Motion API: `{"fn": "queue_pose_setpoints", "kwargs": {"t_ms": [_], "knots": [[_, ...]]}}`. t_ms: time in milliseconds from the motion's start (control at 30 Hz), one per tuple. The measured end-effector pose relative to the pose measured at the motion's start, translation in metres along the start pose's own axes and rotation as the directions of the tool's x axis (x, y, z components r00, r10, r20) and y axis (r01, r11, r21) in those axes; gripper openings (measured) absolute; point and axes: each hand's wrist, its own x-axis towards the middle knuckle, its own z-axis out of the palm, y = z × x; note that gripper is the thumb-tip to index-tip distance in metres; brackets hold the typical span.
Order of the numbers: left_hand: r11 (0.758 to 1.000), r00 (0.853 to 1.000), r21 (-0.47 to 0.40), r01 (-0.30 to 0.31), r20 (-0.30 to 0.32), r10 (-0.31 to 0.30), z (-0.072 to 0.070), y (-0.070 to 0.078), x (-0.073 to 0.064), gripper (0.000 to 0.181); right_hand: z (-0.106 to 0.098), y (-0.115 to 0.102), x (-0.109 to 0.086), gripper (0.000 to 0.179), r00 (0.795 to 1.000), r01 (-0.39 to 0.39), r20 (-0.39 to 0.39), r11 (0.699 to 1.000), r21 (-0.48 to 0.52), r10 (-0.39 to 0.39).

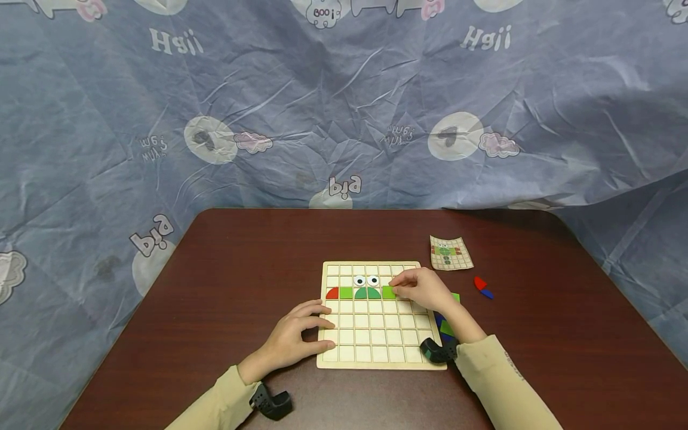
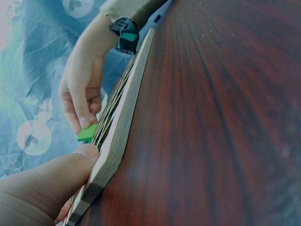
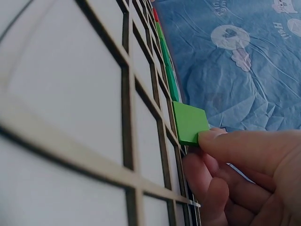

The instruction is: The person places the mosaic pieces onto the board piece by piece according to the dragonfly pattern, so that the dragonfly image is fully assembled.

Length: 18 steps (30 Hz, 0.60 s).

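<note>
A pale wooden grid board (image 1: 371,337) lies on the table. One of its rows bears a red quarter-circle tile (image 1: 333,294), a light green square tile (image 1: 346,293) and two dark green quarter-circle tiles (image 1: 368,294). Two eye tiles (image 1: 366,280) sit just above the dark green pair. Between thumb and fingers, my right hand (image 1: 424,289) pinches another light green square tile (image 3: 190,123), tilted at the grid, right of the dark green pair. My left hand (image 1: 292,334) rests on the board's left edge with fingers loosely spread, its thumb (image 2: 80,162) touching the rim.
A small pattern card (image 1: 451,254) lies beyond the board's right corner. Near it are a red piece (image 1: 480,283) and a blue piece (image 1: 487,294). More blue and green pieces (image 1: 446,328) lie along the board's right side, partly hidden by my right forearm.
</note>
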Motion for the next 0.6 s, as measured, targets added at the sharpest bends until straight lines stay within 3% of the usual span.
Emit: {"fn": "queue_pose_setpoints", "kwargs": {"t_ms": [600], "knots": [[1.000, 1.000, 0.007, 0.007, 0.004, -0.007, -0.0013, 0.0016, 0.0005, 0.029, 0.0036, 0.0032, 0.0004, 0.015, 1.000, 0.012, -0.010, 0.996, -0.090, -0.013]]}}
